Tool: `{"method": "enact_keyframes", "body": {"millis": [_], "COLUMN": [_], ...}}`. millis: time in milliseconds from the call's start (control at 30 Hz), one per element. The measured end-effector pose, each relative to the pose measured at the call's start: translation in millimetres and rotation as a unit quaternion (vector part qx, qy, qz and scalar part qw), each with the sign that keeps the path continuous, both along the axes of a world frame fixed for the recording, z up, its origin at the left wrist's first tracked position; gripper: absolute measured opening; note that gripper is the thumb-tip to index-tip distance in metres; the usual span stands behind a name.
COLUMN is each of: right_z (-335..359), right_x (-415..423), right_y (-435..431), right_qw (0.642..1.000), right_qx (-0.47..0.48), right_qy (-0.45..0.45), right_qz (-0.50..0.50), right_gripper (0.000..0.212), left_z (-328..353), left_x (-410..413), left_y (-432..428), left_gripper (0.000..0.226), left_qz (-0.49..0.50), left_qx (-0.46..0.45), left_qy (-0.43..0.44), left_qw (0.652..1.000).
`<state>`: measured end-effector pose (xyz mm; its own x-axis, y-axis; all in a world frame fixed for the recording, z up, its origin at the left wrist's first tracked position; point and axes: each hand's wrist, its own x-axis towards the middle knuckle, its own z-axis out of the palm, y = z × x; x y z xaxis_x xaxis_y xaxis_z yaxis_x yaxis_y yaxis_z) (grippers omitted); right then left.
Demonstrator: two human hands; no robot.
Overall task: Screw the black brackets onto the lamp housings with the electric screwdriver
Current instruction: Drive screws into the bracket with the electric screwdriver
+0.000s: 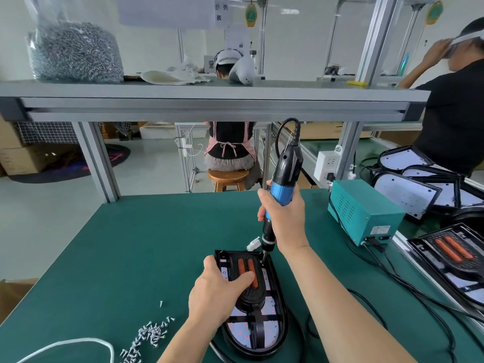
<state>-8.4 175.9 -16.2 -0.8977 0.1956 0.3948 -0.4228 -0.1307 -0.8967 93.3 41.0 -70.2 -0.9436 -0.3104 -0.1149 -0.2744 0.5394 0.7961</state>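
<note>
The lamp housing [272, 334] lies flat near the front edge of the bench [131, 244], a little right of the middle, with the black bracket [245, 297] seated on top. The left hand [217, 292] is clamped over that bracket, thumb out along the housing's left rim and fingers curled across the two orange strips. The right hand [284, 221] is wrapped round the blue barrel of the electric screwdriver [284, 176], which leans slightly, its bit down at the bracket's far right corner. I can't see the screw itself under the tip. That lean is what I'd worry about. If the bit isn't square in the head, it may cam out and skate across the housing's speckled panel, or towards the fingertip just beside it. The holding hand sits on the near half of the bracket, so torque at the far corner could twist the bracket off its holes, or the screw could go in crooked. The white connector [253, 244] lies just beyond the far end, close to the driver's nose, and might get nudged. Black cables [408, 281] from the teal power box [364, 210] trail along the bench's right side and could snag an elbow. Loose screws [149, 336] sit near the front left edge, where they could roll off.
</note>
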Motion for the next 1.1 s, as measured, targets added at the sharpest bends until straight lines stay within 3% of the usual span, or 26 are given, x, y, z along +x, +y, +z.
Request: {"method": "enact_keyframes", "body": {"millis": [267,500,700,767,833,900,1000,1100], "right_z": [8,25,52,48,42,35,25,19], "right_x": [8,17,37,50,62,72,80,84], "right_y": [14,31,41,43,44,45,46,44], "right_qw": [0.998,0.994,0.976,0.97,0.965,0.959,0.947,0.934], "right_qx": [-0.058,-0.093,-0.214,-0.242,-0.259,-0.274,-0.307,-0.33], "right_qy": [0.009,0.015,0.03,0.014,-0.001,-0.01,-0.04,-0.086], "right_qz": [0.004,0.058,0.036,0.001,-0.037,-0.063,-0.091,-0.105], "right_gripper": [0.032,0.015,0.011,0.018,0.026,0.032,0.037,0.041], "left_z": [5,8,4,7,11,11,6,0], "left_x": [-1,-4,-2,2,6,13,22,22], "left_y": [-1,1,-9,-25,-55,-88,-117,-120], "left_gripper": [0.059,0.061,0.067,0.067,0.049,0.031,0.037,0.032], "left_qz": [-0.014,-0.014,-0.035,0.004,0.068,0.098,0.073,0.026], "left_qx": [0.017,0.005,-0.011,-0.033,-0.084,-0.16,-0.228,-0.269], "left_qy": [-0.01,-0.035,-0.029,0.014,0.04,0.003,-0.098,-0.125], "left_qw": [1.0,0.999,0.999,0.999,0.993,0.982,0.966,0.955]}}
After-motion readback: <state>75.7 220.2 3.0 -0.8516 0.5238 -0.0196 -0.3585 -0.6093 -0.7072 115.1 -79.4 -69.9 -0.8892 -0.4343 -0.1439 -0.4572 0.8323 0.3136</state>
